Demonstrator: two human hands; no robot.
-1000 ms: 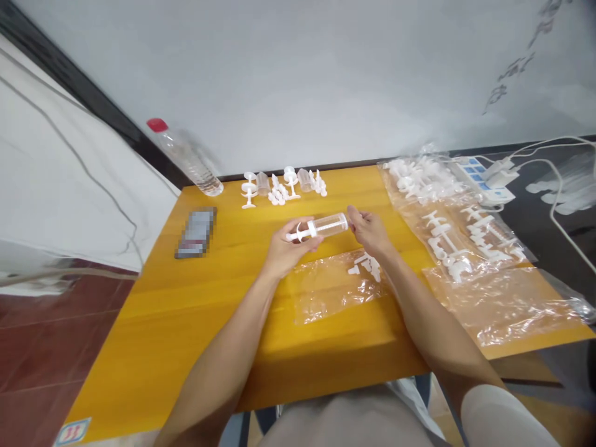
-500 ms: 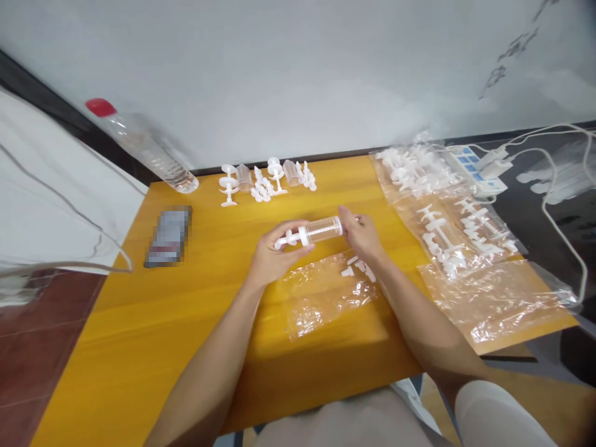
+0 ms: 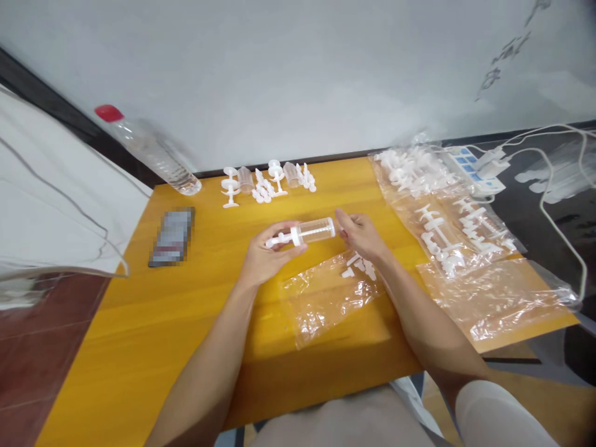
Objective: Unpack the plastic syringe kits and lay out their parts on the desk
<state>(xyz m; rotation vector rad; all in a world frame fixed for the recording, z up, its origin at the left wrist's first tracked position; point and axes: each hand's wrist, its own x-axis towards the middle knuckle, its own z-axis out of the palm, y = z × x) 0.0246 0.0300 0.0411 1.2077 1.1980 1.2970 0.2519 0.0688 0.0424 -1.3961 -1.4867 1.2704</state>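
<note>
My left hand (image 3: 266,256) grips a clear plastic icing syringe (image 3: 316,231) by the white collar at its left end, with the white plunger handle pointing left. The barrel lies nearly level above the table. Beside the barrel's right end is my right hand (image 3: 361,236), its fingers drawn together. Whatever those fingers hold is hidden. Below the hands, a clear plastic bag (image 3: 321,304) lies flat, with several small white nozzles (image 3: 361,266) at its upper right corner.
At the back stand white plungers (image 3: 230,186), clear barrels (image 3: 245,179) and nozzles (image 3: 263,186). Bagged white parts (image 3: 414,171) and a power strip (image 3: 470,167) lie right. A red-capped bottle (image 3: 158,158) and a phone (image 3: 172,236) sit left. Another clear bag (image 3: 503,301) lies near the right edge.
My left hand and the syringe have shifted slightly left. A small gap now shows between the barrel's right end and my right hand, which was against it before.
</note>
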